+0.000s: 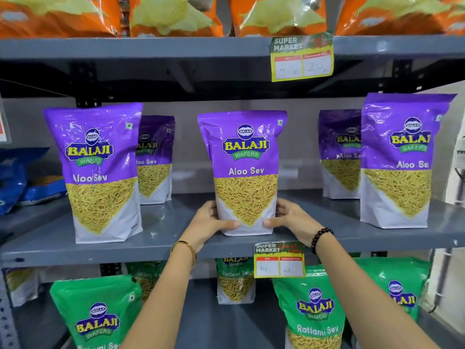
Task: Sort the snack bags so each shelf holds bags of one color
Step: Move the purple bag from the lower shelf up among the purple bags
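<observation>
My left hand (210,220) and right hand (289,217) both squeeze the bottom of a purple bag (245,172). It stands in the middle of the purple shelf (163,248), with other purple bags on each side. I think I am setting it in place. Next I should let go gently so it stays up.

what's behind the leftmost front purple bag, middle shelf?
Behind the leftmost purple bag stands a second purple Aloo Sev bag, upright further back. Only its right part shows; its left part is covered.
</observation>
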Tool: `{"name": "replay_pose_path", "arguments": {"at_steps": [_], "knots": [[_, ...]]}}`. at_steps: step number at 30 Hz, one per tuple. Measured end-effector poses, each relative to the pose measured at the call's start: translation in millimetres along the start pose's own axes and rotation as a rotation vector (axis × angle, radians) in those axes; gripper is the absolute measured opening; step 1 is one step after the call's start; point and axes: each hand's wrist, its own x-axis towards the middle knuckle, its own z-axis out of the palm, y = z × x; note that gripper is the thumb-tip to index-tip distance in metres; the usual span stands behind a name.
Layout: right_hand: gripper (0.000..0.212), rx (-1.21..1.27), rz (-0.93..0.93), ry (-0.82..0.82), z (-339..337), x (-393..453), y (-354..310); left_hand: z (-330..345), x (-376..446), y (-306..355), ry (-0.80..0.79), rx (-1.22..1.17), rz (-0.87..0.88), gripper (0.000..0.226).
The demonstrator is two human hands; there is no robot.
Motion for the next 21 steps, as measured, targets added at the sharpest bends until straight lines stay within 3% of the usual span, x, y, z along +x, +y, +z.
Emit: {"name": "replay_pose_path", "arguments": {"at_steps": [7,21], "knots": [[0.068,-0.021,0.051,0.017,-0.2,1.6,3.5,1.7,-2.5,0.3,-0.028,0.031,0.012,0.058],[0.066,-0.036,0.082,0.024,2.4,0.2,1.4,2.3,-3.8,0.4,-0.009,0.039,0.000,0.059]]}}
